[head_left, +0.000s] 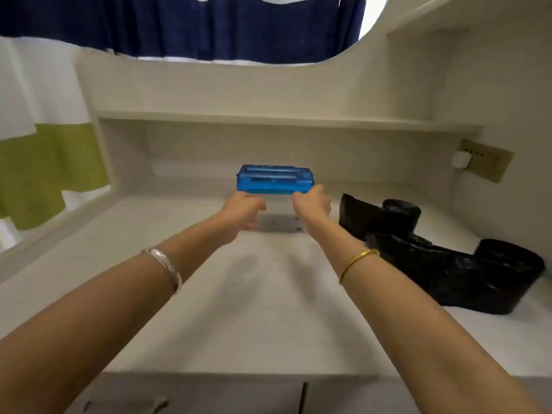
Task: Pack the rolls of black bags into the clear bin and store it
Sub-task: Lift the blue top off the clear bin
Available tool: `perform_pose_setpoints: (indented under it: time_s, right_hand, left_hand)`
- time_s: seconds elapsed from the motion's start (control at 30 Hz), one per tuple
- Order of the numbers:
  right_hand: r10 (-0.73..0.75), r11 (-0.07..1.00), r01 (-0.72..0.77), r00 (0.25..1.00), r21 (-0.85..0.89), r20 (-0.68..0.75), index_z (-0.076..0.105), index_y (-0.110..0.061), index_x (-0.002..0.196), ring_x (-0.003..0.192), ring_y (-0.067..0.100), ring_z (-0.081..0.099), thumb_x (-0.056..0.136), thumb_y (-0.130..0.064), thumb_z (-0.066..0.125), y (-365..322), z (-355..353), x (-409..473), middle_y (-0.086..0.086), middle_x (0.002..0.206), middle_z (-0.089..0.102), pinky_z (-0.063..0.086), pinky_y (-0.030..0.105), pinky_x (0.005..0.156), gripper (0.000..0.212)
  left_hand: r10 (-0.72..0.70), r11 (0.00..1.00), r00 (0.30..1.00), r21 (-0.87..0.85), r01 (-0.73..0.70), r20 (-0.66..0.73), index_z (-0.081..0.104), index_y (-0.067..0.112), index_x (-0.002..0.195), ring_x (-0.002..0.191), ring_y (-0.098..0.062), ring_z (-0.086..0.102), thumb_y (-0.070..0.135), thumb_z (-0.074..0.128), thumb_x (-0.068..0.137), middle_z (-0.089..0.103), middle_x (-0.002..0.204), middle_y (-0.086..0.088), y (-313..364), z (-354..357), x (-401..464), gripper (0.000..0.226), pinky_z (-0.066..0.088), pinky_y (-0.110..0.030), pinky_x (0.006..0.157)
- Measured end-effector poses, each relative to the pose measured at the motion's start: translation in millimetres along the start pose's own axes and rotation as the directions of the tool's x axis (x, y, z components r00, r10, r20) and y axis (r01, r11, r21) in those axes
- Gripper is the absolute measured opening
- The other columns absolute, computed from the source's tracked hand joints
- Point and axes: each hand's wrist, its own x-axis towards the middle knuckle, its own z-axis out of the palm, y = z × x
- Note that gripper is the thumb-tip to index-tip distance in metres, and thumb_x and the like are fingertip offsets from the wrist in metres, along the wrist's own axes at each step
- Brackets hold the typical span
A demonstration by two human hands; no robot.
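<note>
Both forearms reach forward from the bottom of the view, a silver bangle [166, 265] on the left wrist and a gold bangle [355, 261] on the right. At their far end the left hand [243, 212] and right hand [312, 203] hold the bin [274, 201], fingers curled on its two near corners just under the blue lid [275, 178]. It looks lifted a little off the surface [254, 309], with a shadow beneath its clear body, and sits near the back, under a shelf [268, 119]. To the right of the bin, apart from it, two rolls of black bags lie on the surface: a far roll [401, 212] and a near roll [507, 264], each trailing loose, partly unrolled bags. On the right wall a socket plate [485, 159] carries a white plug. Curtains [179, 25] hang behind.
</note>
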Motion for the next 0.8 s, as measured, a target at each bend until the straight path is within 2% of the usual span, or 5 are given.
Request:
perform_pose_setpoints:
  time_s: [0.13, 0.27, 0.33, 0.43, 0.8]
  right_hand:
    - [0.032, 0.999, -0.032, 0.999, -0.002, -0.029, 0.032, -0.005, 0.135, 0.126, 0.032, 0.038, 0.094, -0.021, 0.044, -11, -4, 15, 0.020, 0.141, 0.034, 0.036, 0.038, 0.099, 0.046]
    - [0.030, 1.000, -0.030, 1.000, 0.000, -0.006, 0.031, -0.005, 0.136, 0.120, 0.033, 0.044, 0.095, -0.028, 0.042, -7, 1, 27, 0.019, 0.138, 0.035, 0.042, 0.042, 0.099, 0.048]
    - [0.018, 0.999, -0.018, 1.000, 0.028, 0.012, 0.032, -0.005, 0.136, 0.115, 0.032, 0.049, 0.096, -0.028, 0.041, -8, 4, 31, 0.018, 0.135, 0.041, 0.045, 0.042, 0.095, 0.047]
    - [0.002, 0.997, -0.006, 0.999, 0.082, 0.045, 0.029, -0.006, 0.135, 0.102, 0.027, 0.055, 0.097, -0.026, 0.039, -2, 9, 34, 0.016, 0.125, 0.052, 0.047, 0.039, 0.084, 0.044]
    - [0.069, 0.981, -0.081, 0.995, 0.177, 0.074, 0.023, -0.006, 0.140, 0.079, 0.017, 0.051, 0.098, -0.022, 0.039, 4, 18, 42, 0.012, 0.113, 0.051, 0.042, 0.029, 0.064, 0.048]
  left_hand:
    - [0.011, 0.999, 0.979, -0.040, -0.020, -0.205, 0.052, 0.007, 0.099, 0.068, -0.013, 0.044, 0.010, 0.049, 0.086, 0.050, 0.086, -0.006, 13, -2, 32, 0.014, 0.039, -0.026, 0.062]
    - [-0.060, 0.998, 0.946, -0.032, 0.052, -0.320, 0.039, 0.001, 0.128, 0.112, -0.034, 0.051, 0.023, 0.053, 0.073, 0.045, 0.132, -0.022, 3, -4, 60, 0.061, 0.045, -0.042, 0.092]
    - [-0.098, 0.995, 0.944, -0.041, 0.090, -0.314, 0.038, 0.003, 0.129, 0.117, -0.034, 0.049, 0.028, 0.054, 0.067, 0.043, 0.134, -0.019, 1, -4, 68, 0.069, 0.045, -0.040, 0.092]
    - [-0.114, 0.992, 0.962, -0.087, 0.095, -0.247, 0.036, 0.006, 0.133, 0.102, -0.025, 0.048, 0.027, 0.054, 0.078, 0.047, 0.126, -0.012, 3, -2, 67, 0.062, 0.036, -0.030, 0.068]
    - [-0.149, 0.973, 0.969, -0.201, 0.109, -0.199, 0.033, 0.012, 0.138, 0.098, -0.021, 0.040, 0.032, 0.051, 0.082, 0.041, 0.113, -0.006, 9, 7, 71, 0.063, 0.030, -0.034, 0.078]
